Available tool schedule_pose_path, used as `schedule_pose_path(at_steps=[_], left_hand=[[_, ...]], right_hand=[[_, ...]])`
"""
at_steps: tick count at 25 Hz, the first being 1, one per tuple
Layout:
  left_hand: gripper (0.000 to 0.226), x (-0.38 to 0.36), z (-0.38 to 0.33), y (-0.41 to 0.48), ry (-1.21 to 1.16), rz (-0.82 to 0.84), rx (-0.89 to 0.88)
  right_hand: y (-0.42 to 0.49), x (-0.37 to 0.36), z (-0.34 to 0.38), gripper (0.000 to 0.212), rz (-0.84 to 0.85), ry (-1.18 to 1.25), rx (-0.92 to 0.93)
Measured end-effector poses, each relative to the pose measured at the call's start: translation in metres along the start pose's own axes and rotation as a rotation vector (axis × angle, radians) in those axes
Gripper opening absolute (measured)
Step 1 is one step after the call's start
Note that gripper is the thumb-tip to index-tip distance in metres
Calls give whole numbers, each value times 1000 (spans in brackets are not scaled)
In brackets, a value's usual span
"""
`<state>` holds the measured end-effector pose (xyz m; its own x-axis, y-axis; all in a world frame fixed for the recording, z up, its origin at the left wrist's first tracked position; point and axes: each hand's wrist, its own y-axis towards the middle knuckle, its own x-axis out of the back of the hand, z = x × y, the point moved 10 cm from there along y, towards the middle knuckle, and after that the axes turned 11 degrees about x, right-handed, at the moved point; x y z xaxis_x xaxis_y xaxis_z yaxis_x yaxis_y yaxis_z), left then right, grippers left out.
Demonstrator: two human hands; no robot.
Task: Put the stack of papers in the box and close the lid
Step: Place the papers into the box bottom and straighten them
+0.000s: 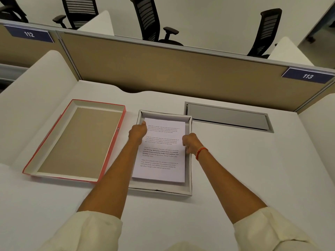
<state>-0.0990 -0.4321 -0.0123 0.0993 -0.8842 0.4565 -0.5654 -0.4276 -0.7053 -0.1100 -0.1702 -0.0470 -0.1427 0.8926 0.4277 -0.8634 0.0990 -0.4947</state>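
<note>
paper stack (161, 151) lay in white box (190, 180); left hand (138, 132) and right hand (190, 142) curled, pinching its side edges; red lid (108, 153) sat open-side-up beside

Stack of papers (161, 153) lies flat inside the shallow white box (190, 178), printed side up, on the white desk (253, 169). Left hand (138, 132) sits at the stack's far-left corner, fingers curled, thumb at the sheet edge. Right hand (190, 142) is on the stack's right edge, fingers curled down onto it; red thread bracelet (200, 152) on that wrist. Red-sided lid (76, 140) lies upside down just left of the box, apart from it. Grey cable hatch (228, 117) right of the box.
</note>
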Motion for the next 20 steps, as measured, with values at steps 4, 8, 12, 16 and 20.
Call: schedule_pose_path(at_steps=[4, 8, 12, 16, 20], left_hand=[[57, 6, -16, -23, -165, 108, -46], [45, 17, 5, -51, -353, 117, -6], [72, 15, 71, -55, -497, 149, 157], [82, -2, 122, -61, -735, 247, 341], [77, -19, 140, -80, -840, 266, 389]], right_hand=[[7, 14, 47, 16, -37, -120, 192], [16, 18, 109, 11, -9, -321, 426], [24, 7, 138, 34, 97, -461, 584], [33, -13, 139, 36, 213, -608, 649], [40, -25, 143, 36, 262, -632, 685]])
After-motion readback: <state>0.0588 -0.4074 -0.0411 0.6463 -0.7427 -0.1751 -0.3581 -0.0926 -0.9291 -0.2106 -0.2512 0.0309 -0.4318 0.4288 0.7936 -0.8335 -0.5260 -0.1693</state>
